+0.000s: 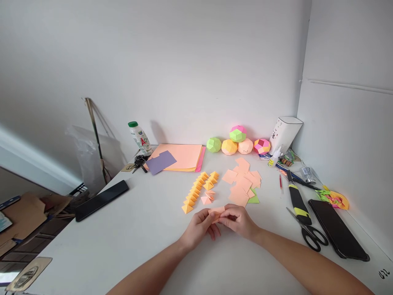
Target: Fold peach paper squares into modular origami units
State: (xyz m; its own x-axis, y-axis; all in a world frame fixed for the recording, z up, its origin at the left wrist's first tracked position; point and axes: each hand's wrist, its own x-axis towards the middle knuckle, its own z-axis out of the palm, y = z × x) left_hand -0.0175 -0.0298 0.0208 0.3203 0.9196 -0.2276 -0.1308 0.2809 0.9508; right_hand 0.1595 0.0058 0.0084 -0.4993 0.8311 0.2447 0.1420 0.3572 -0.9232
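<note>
Between both hands, low in the middle of the view, is a small piece of peach paper [216, 210]. My left hand [200, 226] pinches its left side with the thumb on top. The right side is pinched by my right hand [238, 221]. Just beyond my left hand, a slanting row of folded orange paper pieces [194, 191] stands beside a few folded peach pieces [208, 197]. Loose peach paper cut-outs [242, 182] lie in a pile beyond my right hand, with a green piece [253, 198] partly under them.
Paper balls [229, 146] line the wall. Peach sheets [184, 153], a purple paper [161, 162] and a bottle [140, 138] are back left; a black phone [102, 200] lies left. Scissors [313, 235], a cutter [297, 200] and another phone [337, 229] lie right.
</note>
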